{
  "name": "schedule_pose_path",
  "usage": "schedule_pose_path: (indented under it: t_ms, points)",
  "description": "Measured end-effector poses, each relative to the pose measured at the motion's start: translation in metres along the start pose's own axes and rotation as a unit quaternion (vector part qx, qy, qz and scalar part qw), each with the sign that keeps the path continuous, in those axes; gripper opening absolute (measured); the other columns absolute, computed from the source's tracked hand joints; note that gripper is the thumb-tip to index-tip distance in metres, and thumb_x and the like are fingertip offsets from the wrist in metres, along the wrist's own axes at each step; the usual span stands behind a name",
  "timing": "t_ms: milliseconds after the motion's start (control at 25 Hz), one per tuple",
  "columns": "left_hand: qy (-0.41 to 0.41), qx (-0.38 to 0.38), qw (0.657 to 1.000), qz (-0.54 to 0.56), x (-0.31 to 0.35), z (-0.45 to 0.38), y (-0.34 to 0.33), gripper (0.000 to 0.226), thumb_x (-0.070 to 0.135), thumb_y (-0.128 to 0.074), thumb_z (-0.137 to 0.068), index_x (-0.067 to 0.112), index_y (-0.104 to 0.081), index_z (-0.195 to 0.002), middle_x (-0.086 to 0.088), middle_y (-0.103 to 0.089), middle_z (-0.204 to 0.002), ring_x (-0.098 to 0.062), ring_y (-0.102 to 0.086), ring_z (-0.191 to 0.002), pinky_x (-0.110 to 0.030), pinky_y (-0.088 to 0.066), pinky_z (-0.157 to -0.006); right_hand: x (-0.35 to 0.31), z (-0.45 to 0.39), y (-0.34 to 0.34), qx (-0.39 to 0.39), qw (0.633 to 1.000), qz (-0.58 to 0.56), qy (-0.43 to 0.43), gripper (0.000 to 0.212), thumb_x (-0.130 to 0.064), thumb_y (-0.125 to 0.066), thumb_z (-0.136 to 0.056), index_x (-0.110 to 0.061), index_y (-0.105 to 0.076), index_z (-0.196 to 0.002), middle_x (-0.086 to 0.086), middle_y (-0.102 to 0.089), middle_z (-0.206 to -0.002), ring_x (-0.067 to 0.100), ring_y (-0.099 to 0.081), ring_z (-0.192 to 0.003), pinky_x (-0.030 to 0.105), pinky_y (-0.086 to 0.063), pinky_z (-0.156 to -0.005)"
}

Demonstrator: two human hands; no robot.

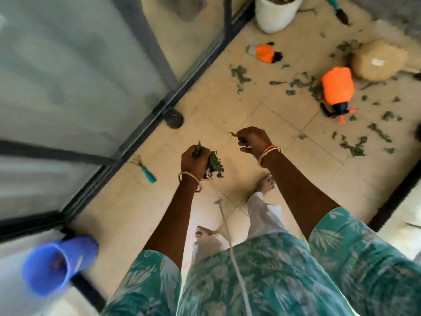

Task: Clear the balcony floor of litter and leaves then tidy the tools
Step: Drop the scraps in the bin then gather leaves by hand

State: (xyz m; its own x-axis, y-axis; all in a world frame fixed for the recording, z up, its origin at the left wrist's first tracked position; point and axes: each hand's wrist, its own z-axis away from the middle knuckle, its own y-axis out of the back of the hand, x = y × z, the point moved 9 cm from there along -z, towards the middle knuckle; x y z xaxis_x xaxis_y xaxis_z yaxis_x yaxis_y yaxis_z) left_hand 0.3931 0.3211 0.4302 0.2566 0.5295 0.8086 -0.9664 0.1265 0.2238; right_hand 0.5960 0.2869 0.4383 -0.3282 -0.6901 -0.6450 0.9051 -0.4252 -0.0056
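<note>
1. Balcony floor of beige tiles (262, 124) is lying beneath the person, with scattered green leaf litter (303, 84) spreading across its far right part.
2. Blue plastic bucket (49, 266) is tipping at the near left, beside the glass door.
3. Large orange sprayer bottle (337, 88) is lying among the leaves; a smaller orange bottle (265, 53) is lying nearer the door.
4. Left hand (197, 160) is gripping a bunch of green leaves (214, 164), fingers curled tight.
5. Right hand (254, 140) is pinching 1 small leaf (232, 134).
6. Teal-handled hand rake (145, 171) is lying near the door track.
</note>
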Motion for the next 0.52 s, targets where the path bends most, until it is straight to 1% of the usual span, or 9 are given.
schedule_pose_path:
  t_ms: [40,120,200,240,280,320,400,440,520]
  points:
    - [0.014,0.025,0.999,0.02,-0.013,0.011,0.034,0.03,-0.005,-0.061,-0.085,0.014,-0.056,-0.062,0.005,-0.057,-0.054,-0.017,-0.051,-0.06,-0.029,-0.048,-0.068,0.012,0.016,-0.033,-0.024,1.0,0.003,-0.009,0.02,-0.006,-0.054,-0.088,-0.013,-0.054,-0.069,0.004,-0.051,-0.067,0.014,-0.051,-0.061,0.025,-0.044,-0.059]
    - [0.049,0.083,0.993,0.069,-0.043,0.036,0.107,0.029,-0.004,-0.062,-0.083,0.015,-0.056,-0.061,0.007,-0.057,-0.05,-0.02,-0.051,-0.062,-0.033,-0.047,-0.072,0.041,0.051,-0.104,-0.082,0.996,0.021,-0.018,0.022,0.0,-0.052,-0.088,-0.012,-0.055,-0.071,0.006,-0.054,-0.069,0.014,-0.053,-0.063,0.025,-0.046,-0.06]
    - [0.079,0.142,0.98,0.116,-0.074,0.061,0.175,0.025,-0.001,-0.064,-0.082,0.014,-0.058,-0.062,0.0,-0.058,-0.056,-0.023,-0.052,-0.064,-0.038,-0.049,-0.074,0.071,0.084,-0.166,-0.132,0.989,0.064,-0.02,0.024,0.007,-0.051,-0.088,-0.011,-0.056,-0.072,0.008,-0.056,-0.07,0.015,-0.054,-0.062,0.022,-0.049,-0.056]
    - [0.09,0.168,0.972,0.136,-0.087,0.075,0.208,0.022,0.002,-0.064,-0.082,0.013,-0.06,-0.064,-0.005,-0.058,-0.061,-0.024,-0.054,-0.065,-0.038,-0.051,-0.072,0.085,0.1,-0.197,-0.15,0.985,0.084,-0.022,0.024,0.008,-0.051,-0.088,-0.01,-0.057,-0.073,0.009,-0.056,-0.07,0.015,-0.055,-0.062,0.021,-0.05,-0.054]
    - [0.1,0.189,0.965,0.151,-0.098,0.088,0.237,0.017,0.004,-0.065,-0.083,0.012,-0.061,-0.068,-0.007,-0.059,-0.064,-0.025,-0.055,-0.065,-0.037,-0.052,-0.067,0.098,0.113,-0.224,-0.165,0.981,0.1,-0.025,0.024,0.009,-0.052,-0.087,-0.009,-0.057,-0.073,0.01,-0.056,-0.07,0.014,-0.054,-0.06,0.02,-0.05,-0.052]
    - [0.11,0.213,0.956,0.168,-0.111,0.101,0.268,0.013,0.007,-0.065,-0.083,0.012,-0.062,-0.072,-0.008,-0.059,-0.065,-0.025,-0.056,-0.062,-0.033,-0.053,-0.059,0.112,0.126,-0.255,-0.182,0.976,0.117,-0.028,0.024,0.01,-0.051,-0.087,-0.009,-0.057,-0.073,0.011,-0.056,-0.069,0.014,-0.054,-0.058,0.019,-0.05,-0.05]
    - [0.131,0.249,0.939,0.197,-0.135,0.12,0.319,0.007,0.011,-0.066,-0.085,0.012,-0.062,-0.079,-0.007,-0.06,-0.069,-0.023,-0.057,-0.059,-0.025,-0.05,-0.044,0.136,0.146,-0.308,-0.207,0.967,0.144,-0.041,0.026,0.013,-0.05,-0.087,-0.007,-0.057,-0.073,0.012,-0.054,-0.068,0.012,-0.052,-0.053,0.017,-0.049,-0.047]
    - [0.138,0.272,0.928,0.214,-0.147,0.127,0.344,0.005,0.013,-0.067,-0.085,0.011,-0.063,-0.082,-0.007,-0.061,-0.071,-0.023,-0.058,-0.061,-0.024,-0.05,-0.043,0.148,0.154,-0.334,-0.224,0.961,0.158,-0.046,0.026,0.014,-0.049,-0.087,-0.007,-0.058,-0.073,0.013,-0.054,-0.068,0.012,-0.051,-0.052,0.017,-0.048,-0.046]
    - [0.15,0.323,0.902,0.245,-0.174,0.136,0.393,0.006,0.015,-0.068,-0.084,0.01,-0.065,-0.085,-0.008,-0.063,-0.074,-0.024,-0.06,-0.065,-0.025,-0.051,-0.044,0.171,0.167,-0.387,-0.252,0.947,0.194,-0.047,0.025,0.014,-0.049,-0.087,-0.006,-0.059,-0.075,0.012,-0.055,-0.07,0.011,-0.051,-0.05,0.017,-0.048,-0.046]
